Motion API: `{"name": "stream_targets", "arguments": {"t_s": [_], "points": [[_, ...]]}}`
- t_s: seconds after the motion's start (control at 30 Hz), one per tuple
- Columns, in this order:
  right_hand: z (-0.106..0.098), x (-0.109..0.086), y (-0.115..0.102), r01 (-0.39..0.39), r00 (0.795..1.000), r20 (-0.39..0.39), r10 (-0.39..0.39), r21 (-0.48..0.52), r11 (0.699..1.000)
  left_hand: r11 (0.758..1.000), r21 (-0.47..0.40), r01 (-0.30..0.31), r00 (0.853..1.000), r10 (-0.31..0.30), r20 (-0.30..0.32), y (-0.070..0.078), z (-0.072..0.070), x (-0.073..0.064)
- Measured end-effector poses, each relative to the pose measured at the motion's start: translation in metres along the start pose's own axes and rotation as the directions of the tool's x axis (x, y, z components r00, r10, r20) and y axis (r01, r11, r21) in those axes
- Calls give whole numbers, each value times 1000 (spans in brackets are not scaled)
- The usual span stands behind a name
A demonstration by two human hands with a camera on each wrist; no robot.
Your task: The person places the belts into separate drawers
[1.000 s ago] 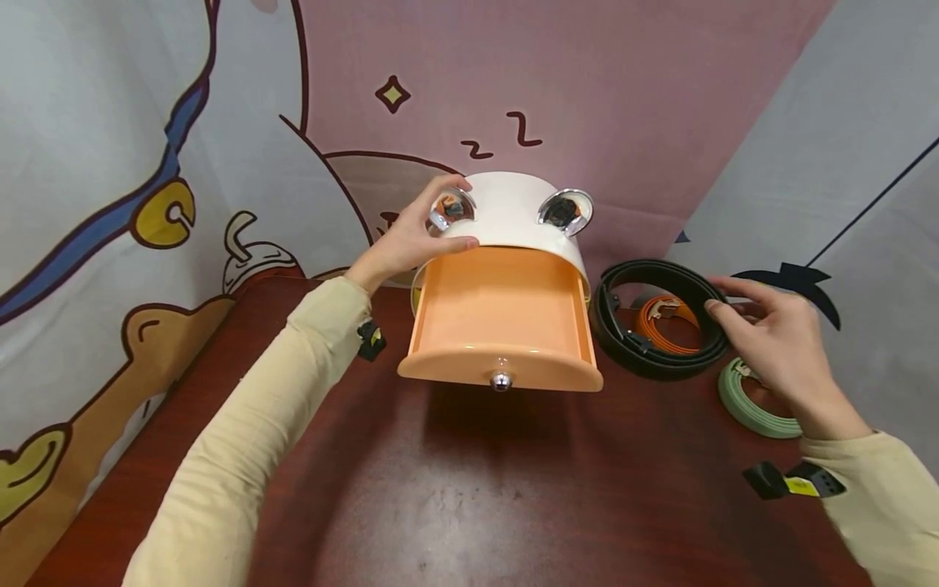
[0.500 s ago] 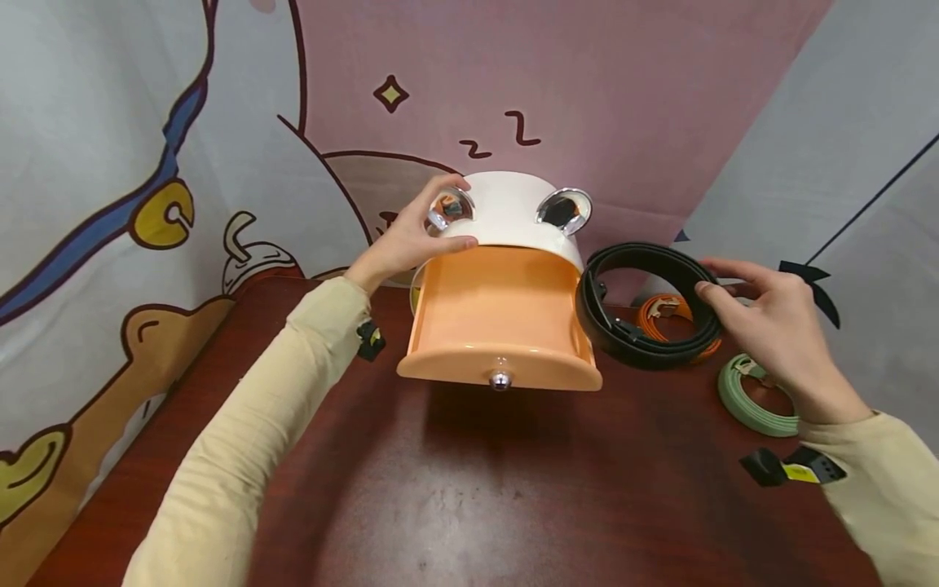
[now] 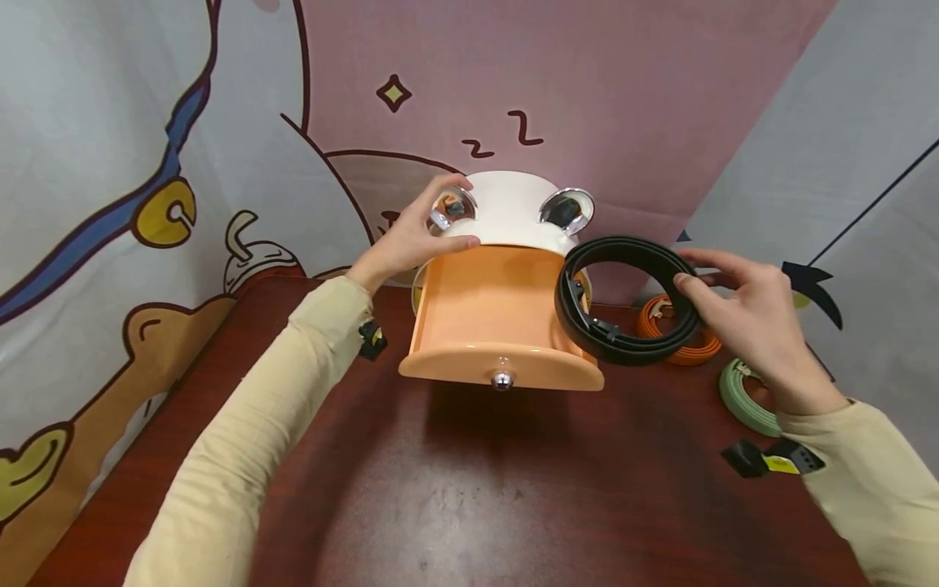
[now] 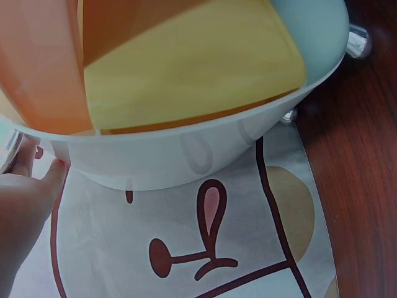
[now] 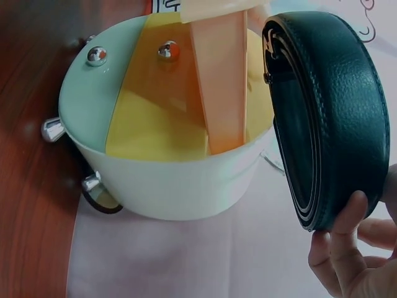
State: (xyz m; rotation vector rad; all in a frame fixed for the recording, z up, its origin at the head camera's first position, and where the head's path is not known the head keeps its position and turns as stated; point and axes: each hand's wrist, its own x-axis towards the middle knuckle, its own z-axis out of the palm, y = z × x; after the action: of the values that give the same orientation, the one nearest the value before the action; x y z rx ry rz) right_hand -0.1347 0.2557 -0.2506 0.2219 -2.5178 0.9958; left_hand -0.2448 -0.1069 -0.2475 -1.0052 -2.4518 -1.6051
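A rolled black belt (image 3: 631, 352) is pinched at its right side between the thumb and fingers of my right hand (image 3: 756, 318). In the head view the coil overlaps the right side of an extended orange drawer (image 3: 487, 302). This drawer juts from the upper part of a white rounded storage box (image 3: 512, 204). My left hand (image 3: 403, 244) grips the box's top around its left silver ear, thumb along the front edge. Seen from the right wrist, the belt (image 5: 350, 112) stands on edge beside the box, whose yellow drawer front (image 5: 152, 118) and green drawer front (image 5: 99, 93) are closed.
A coiled orange belt (image 3: 693, 355) lies on the dark red table (image 3: 469, 505) behind the black one. Nearer the right wrist rests a coiled green belt (image 3: 741, 399). A printed cartoon cloth (image 3: 616, 90) hangs directly behind the box.
My right hand has carried the black belt left and slightly up, from beside the box to overlapping the drawer's right side. The left hand and box have stayed put.
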Motion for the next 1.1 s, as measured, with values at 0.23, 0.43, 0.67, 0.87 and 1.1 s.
{"name": "stream_targets", "arguments": {"t_s": [0.23, 0.43, 0.67, 0.87, 1.1], "points": [[2, 4, -14, -95, 992, 95, 85, 111, 989, 1000, 9, 0, 1000, 0, 0, -1, -1, 1], [10, 12, -27, -123, 981, 170, 98, 148, 981, 1000, 14, -7, 1000, 7, -2, -1, -1, 1], [28, 20, -39, -94, 977, 204, 60, 160, 983, 998, 62, -17, 1000, 17, 0, 2, 0, 1], [40, 24, -47, -50, 969, 248, -8, 228, 972, 996, 85, -19, 1000, 20, -7, 3, 0, -1], [49, 27, -53, -81, 953, 303, -4, 267, 960, 995, 97, -29, 1000, 30, -8, 5, 0, -1]]}}
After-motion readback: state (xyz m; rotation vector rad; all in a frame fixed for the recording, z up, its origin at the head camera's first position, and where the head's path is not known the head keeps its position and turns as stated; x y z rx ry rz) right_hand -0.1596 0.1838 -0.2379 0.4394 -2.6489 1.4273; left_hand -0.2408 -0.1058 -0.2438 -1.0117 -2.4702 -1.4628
